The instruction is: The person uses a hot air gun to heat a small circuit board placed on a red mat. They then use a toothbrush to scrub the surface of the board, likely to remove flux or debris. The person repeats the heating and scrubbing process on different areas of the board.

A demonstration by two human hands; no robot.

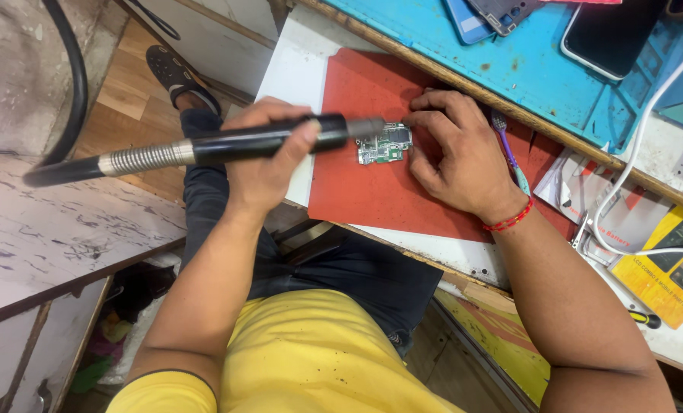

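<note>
Small green circuit board (385, 144) flat on red mat (372, 191), black hot-air wand (265, 142) above.

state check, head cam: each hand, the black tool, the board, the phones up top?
left hand: gripping hot-air wand
hot-air wand: held level, nozzle at board
right hand: fingers pinning board
circuit board: bare, flat on red mat
phone: screen dark, on blue mat

My left hand (269, 157) is curled in a closed grip with the thumb pressed on top, forearm reaching forward, while my right hand (460, 164) lies palm down, fingers bent, fingertips (421, 118) pinching inward.
</note>
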